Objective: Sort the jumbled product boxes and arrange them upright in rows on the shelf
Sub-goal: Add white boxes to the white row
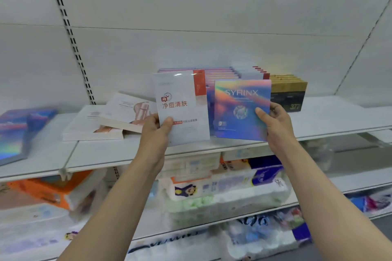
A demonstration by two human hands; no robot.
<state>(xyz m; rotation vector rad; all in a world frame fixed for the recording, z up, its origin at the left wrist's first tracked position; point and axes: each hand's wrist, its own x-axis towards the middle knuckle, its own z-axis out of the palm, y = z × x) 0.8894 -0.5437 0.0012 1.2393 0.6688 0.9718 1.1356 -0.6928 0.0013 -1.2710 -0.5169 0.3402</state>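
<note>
My left hand [158, 128] grips the lower left corner of a white box with red lettering and a red corner [182, 99], held upright just above the white shelf [118, 154]. My right hand [273, 121] holds an iridescent blue box marked SYRINX [239, 104] by its right edge, upright beside the white one. Behind both stand upright rows: iridescent boxes [220, 74], white-and-red boxes [252, 72] and black-and-gold boxes [289, 91]. White boxes with a rose-gold picture [118, 118] lie flat in a loose pile to the left. More iridescent boxes [19, 131] lie jumbled at the far left.
A slotted upright [70, 34] runs up the white back wall. Bare shelf stretches to the right of the black-and-gold row. The shelves below hold tissue and toilet-paper packs [222, 193], with orange packs [53, 190] at the lower left.
</note>
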